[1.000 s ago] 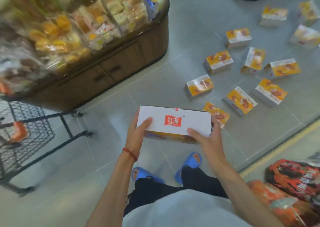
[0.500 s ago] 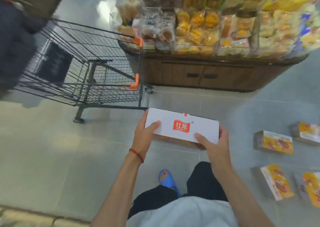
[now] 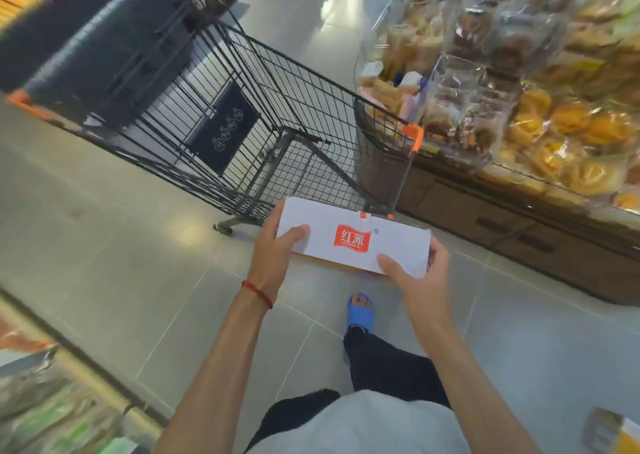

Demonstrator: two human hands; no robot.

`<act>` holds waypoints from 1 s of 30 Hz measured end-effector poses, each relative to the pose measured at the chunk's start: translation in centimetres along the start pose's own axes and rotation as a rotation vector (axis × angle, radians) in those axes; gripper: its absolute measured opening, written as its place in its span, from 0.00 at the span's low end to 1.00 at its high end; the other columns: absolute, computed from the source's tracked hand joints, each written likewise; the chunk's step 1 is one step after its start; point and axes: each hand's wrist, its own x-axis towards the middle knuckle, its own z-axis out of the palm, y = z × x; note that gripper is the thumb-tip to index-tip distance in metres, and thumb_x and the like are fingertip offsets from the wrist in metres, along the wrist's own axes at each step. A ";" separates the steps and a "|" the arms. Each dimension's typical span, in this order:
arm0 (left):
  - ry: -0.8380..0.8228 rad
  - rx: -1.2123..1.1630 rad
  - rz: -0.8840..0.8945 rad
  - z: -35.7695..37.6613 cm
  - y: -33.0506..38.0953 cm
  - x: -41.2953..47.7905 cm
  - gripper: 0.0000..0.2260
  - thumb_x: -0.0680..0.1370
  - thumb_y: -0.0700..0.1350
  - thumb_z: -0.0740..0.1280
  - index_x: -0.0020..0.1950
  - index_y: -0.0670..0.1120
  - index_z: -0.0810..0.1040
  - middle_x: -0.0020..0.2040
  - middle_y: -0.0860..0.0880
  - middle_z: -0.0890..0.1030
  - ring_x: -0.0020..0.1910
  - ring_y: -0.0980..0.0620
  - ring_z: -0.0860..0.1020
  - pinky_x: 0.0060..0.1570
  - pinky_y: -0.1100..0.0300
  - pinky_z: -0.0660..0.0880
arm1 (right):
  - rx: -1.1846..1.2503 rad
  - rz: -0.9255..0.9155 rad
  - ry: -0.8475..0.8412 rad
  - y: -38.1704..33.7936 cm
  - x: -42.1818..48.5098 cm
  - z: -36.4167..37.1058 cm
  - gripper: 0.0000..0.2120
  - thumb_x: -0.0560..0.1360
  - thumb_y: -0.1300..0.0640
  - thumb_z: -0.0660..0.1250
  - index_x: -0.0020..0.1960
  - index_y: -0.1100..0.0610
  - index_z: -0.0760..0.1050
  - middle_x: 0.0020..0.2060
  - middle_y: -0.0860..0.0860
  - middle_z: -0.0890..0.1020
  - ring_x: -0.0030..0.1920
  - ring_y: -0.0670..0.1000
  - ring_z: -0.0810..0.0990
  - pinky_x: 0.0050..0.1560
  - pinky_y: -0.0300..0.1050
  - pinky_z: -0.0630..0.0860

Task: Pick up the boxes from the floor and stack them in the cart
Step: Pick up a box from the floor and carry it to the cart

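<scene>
A white carton (image 3: pixel 398 246) with a red logo printed on its upper face is held flat between both hands, above the grey tiled floor (image 3: pixel 114 266) and just in front of the near end of the black wire shopping cart (image 3: pixel 311 107); it is outside the basket. The left hand (image 3: pixel 273 249) is clamped on the carton's left end, with the thumb laid across the top and the other fingers wrapped beneath. The right hand (image 3: pixel 419 280) is clamped on the right end in the same way, thumb on top and fingers curled round the edge. A red string bracelet (image 3: pixel 258 292) is worn on the left wrist. A foot in a blue slipper (image 3: pixel 360 311) is seen on the tiles below the carton. Orange corner guards are fitted to the cart. To the right, a wooden bakery stand (image 3: pixel 519 225) piled with bagged pastries is seen. Part of a second box (image 3: pixel 613 433) lies on the floor at the lower right edge.
</scene>
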 end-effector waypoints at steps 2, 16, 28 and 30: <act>0.039 -0.001 -0.014 -1.0 1.5 3.2 0.22 0.78 0.48 0.67 0.73 0.54 0.72 0.63 0.54 0.81 0.63 0.52 0.79 0.64 0.52 0.76 | -0.019 0.012 -0.023 -1.4 3.0 2.1 0.34 0.72 0.62 0.79 0.70 0.51 0.64 0.61 0.43 0.77 0.59 0.39 0.77 0.44 0.27 0.77; -0.027 0.046 -0.176 -10.2 4.2 25.2 0.24 0.81 0.47 0.67 0.75 0.57 0.66 0.64 0.49 0.79 0.57 0.48 0.82 0.46 0.57 0.83 | -0.165 0.197 -0.056 -3.7 18.2 18.5 0.38 0.72 0.55 0.80 0.68 0.47 0.56 0.59 0.41 0.74 0.59 0.42 0.76 0.57 0.39 0.76; -0.289 0.399 -0.399 -16.7 -3.6 38.9 0.30 0.79 0.48 0.70 0.78 0.49 0.62 0.66 0.50 0.75 0.59 0.52 0.77 0.45 0.71 0.77 | -0.125 0.493 0.072 4.6 22.7 30.8 0.46 0.73 0.62 0.78 0.81 0.54 0.52 0.67 0.50 0.75 0.67 0.51 0.75 0.67 0.46 0.73; -0.288 0.457 -0.451 -17.2 -6.2 40.0 0.30 0.78 0.49 0.71 0.77 0.47 0.63 0.66 0.47 0.77 0.61 0.48 0.77 0.59 0.59 0.77 | -0.151 0.525 0.059 6.6 23.9 31.4 0.45 0.74 0.64 0.77 0.80 0.54 0.53 0.67 0.50 0.74 0.65 0.51 0.75 0.62 0.41 0.73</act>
